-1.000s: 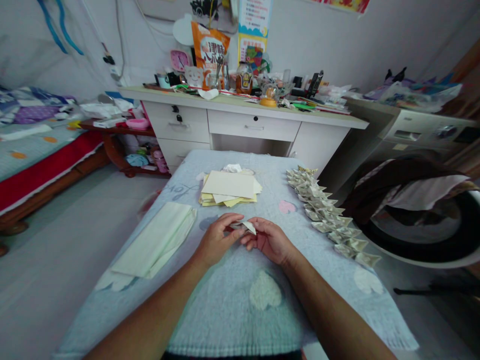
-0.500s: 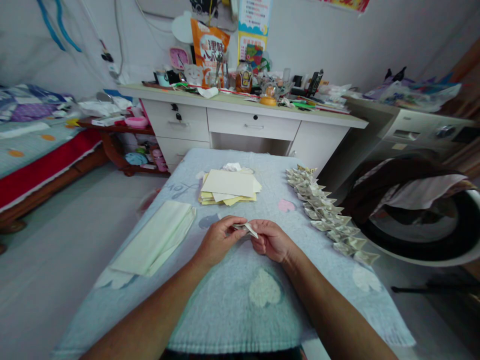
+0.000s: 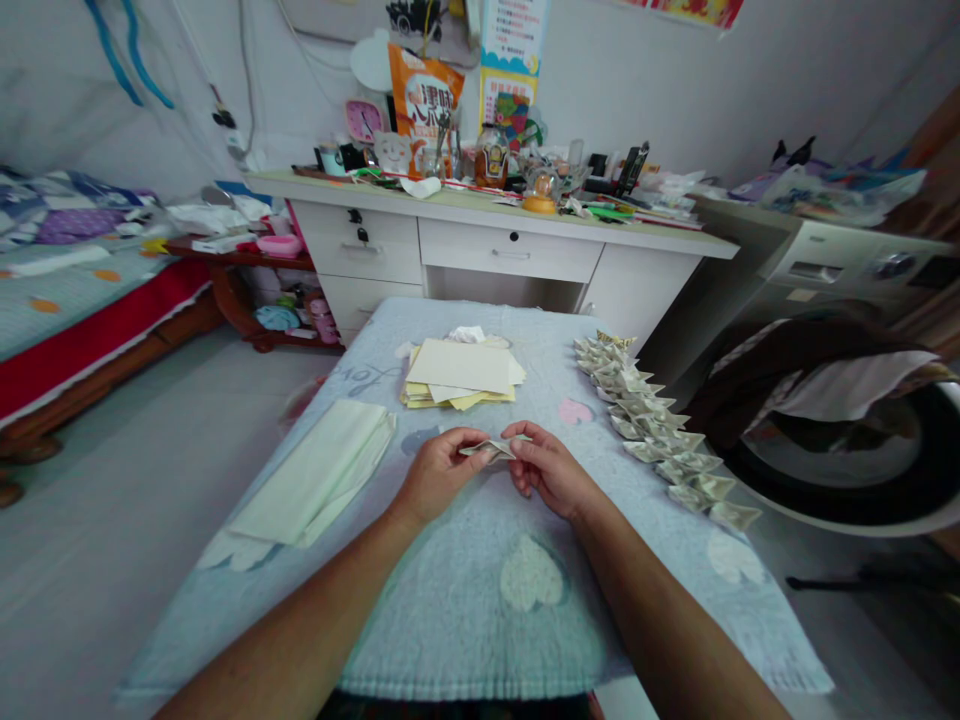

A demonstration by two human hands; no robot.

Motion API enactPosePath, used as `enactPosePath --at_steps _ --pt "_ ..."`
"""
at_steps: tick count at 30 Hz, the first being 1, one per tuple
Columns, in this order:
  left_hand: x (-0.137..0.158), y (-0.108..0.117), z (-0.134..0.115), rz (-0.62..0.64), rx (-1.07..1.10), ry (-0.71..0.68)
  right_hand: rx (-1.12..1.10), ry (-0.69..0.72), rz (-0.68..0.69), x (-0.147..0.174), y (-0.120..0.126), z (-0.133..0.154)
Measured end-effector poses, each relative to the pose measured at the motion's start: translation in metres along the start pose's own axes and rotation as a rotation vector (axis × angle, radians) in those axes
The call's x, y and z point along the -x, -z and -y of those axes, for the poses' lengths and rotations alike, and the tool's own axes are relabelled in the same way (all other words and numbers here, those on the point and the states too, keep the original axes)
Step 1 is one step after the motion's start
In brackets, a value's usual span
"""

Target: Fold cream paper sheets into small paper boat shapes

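Note:
A small folded paper piece (image 3: 491,452), greyish with pointed ends, is held between my two hands above the cloth-covered table. My left hand (image 3: 441,468) pinches its left end between thumb and fingers. On the other end, the thumb and fingers of my right hand (image 3: 551,468) close around the paper. Beyond my hands lies a stack of paper sheets (image 3: 461,367), cream on top with yellow ones below. To the right runs a row of folded paper boats (image 3: 649,415), nested closely together. At the left rests a folded pale green sheet (image 3: 315,475).
A light blue patterned cloth (image 3: 420,620) covers the table. Behind it stands a white desk (image 3: 517,250) crowded with jars, a snack bag and a pink clock (image 3: 364,120). At right is a washing machine (image 3: 825,270) with its door open; a bed (image 3: 90,290) is at left.
My fingers have shifted on the folded paper, which now lies flatter and more level between them. My right hand's fingers have moved up along its right end.

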State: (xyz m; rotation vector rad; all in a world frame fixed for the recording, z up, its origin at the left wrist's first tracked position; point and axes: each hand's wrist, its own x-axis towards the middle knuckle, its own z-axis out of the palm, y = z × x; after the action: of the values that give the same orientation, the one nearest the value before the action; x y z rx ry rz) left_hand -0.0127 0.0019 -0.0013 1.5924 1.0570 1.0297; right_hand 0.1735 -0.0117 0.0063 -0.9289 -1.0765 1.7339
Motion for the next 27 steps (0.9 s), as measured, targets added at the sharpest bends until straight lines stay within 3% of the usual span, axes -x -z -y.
enactPosePath --at_steps 4,10,18,27 --pt "0.0 0.0 0.003 -0.001 -0.057 -0.003 0.211 0.148 -0.06 0.002 0.0 0.002" --pt "0.0 -0.001 0.006 -0.019 -0.046 0.031 0.351 0.247 -0.12 0.0 -0.001 0.001" --pt "-0.001 0.0 -0.003 -0.025 0.284 0.174 0.41 0.261 -0.237 -0.004 0.0 -0.002" --pt "-0.001 0.001 -0.006 -0.048 0.306 0.201 0.426 0.264 -0.27 -0.006 -0.001 -0.006"
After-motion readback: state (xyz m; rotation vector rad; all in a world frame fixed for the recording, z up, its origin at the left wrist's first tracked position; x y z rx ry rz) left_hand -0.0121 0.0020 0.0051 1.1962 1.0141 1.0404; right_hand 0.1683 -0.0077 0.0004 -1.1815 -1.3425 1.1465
